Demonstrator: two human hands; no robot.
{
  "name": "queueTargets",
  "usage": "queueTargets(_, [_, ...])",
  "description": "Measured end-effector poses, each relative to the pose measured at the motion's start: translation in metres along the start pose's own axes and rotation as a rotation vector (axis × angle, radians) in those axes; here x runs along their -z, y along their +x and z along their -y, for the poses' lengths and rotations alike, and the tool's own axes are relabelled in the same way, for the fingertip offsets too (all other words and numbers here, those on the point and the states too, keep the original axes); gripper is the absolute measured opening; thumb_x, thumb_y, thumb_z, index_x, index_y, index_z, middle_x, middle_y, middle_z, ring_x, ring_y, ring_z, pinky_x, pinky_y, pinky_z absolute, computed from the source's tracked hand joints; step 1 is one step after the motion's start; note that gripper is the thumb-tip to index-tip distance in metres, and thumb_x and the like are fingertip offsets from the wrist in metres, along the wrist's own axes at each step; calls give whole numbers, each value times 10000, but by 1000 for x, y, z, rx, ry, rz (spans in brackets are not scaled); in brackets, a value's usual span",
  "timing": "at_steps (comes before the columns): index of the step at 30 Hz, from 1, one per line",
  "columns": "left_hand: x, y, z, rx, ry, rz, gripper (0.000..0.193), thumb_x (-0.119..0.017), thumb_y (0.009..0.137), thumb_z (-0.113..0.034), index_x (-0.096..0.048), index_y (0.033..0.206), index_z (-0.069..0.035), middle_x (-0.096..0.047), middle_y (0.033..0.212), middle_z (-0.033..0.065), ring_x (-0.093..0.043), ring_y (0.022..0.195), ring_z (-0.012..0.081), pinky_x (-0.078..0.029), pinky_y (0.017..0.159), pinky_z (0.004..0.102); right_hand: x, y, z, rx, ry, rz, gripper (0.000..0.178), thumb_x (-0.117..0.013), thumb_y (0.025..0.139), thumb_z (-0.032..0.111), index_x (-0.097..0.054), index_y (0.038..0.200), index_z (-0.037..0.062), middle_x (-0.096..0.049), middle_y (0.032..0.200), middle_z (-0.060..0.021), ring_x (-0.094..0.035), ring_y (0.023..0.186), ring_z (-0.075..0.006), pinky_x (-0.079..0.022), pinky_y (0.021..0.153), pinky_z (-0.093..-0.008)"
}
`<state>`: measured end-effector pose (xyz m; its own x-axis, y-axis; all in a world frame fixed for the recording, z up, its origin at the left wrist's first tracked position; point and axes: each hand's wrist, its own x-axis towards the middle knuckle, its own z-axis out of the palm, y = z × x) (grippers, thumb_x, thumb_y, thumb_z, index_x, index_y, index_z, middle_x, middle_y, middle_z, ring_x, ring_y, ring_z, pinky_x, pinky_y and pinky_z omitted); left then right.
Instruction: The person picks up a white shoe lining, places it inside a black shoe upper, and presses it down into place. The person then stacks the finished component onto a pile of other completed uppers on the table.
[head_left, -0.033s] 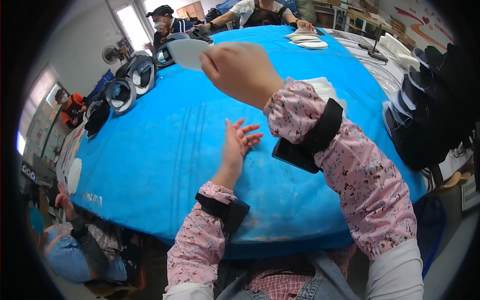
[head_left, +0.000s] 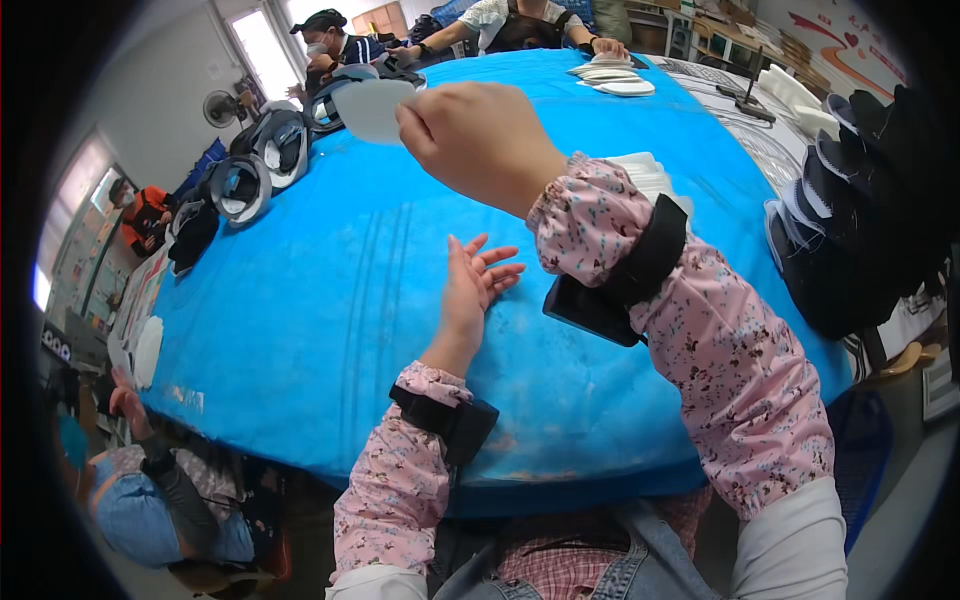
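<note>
My right hand (head_left: 485, 145) is raised over the far middle of the table, its fingers closed on the edge of a thin, pale white piece with a rounded end (head_left: 366, 110). The piece sticks out to the left of the fingers. Lower down, my left hand (head_left: 472, 290) is open and holds nothing, palm turned up and fingers spread above the blue table cover (head_left: 300, 330). Partly hidden behind my right sleeve lies a stack of white pieces (head_left: 645, 172).
Grey and black caps (head_left: 241, 190) line the table's far left edge. Black pieces with white edges (head_left: 835, 220) are piled at the right. Across the table a co-worker's hand (head_left: 608, 47) rests by white pads (head_left: 622, 86). Another person's hand (head_left: 128, 402) is at the near left.
My right hand has shifted very slightly to the left with the white piece. My left hand has hardly moved.
</note>
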<state>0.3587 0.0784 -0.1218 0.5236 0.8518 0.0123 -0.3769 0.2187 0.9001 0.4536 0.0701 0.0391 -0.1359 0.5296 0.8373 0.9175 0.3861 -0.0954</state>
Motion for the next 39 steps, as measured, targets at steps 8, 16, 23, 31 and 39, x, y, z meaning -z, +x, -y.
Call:
queueTargets(8, [-10, 2, 7, -37, 38, 47, 686, -223, 924, -579, -315, 1296, -10, -546, 1072, 147, -580, 880, 196, -459, 792, 299, 0, -18, 3, 30, 51, 83, 335, -480, 855, 249, -589, 607, 52, -561, 582, -153, -564, 548, -342, -447, 510, -423])
queueTargets(16, [7, -2, 17, 48, 43, 86, 441, -357, 955, -367, -380, 1221, -17, -567, 1038, 107, -582, 860, 181, -462, 774, 287, 34, -131, -17, -238, 149, 299, 316, -486, 864, 259, -599, 655, 51, -591, 636, -136, -584, 606, -322, -456, 560, -410])
queueTargets(23, [-16, -9, 15, 55, 190, 62, 443, -433, 935, -281, -358, 1296, -36, -568, 1027, 77, -577, 862, 146, -460, 770, 259, 46, -182, -58, -803, 530, 253, 308, -540, 866, 291, -638, 694, 54, -579, 583, -146, -563, 529, -279, -421, 513, -379])
queueTargets(31, [27, 11, -60, -511, -568, 114, 505, -421, 919, -354, -354, 1326, -64, -423, 1329, 119, -439, 1186, 241, -243, 1066, 443, 61, -75, -90, -715, 785, 163, 370, -495, 901, 321, -590, 702, 24, -415, 501, 31, -379, 433, -58, -283, 416, -217])
queueTargets(39, [51, -12, -90, -363, -895, 405, 417, -431, 932, -340, -520, 1197, -31, -292, 516, -40, -303, 450, 60, -435, 899, 352, 45, -157, -65, -917, 975, 288, 447, -492, 912, 364, -590, 652, 13, -447, 477, 27, -394, 396, -45, -291, 383, -203])
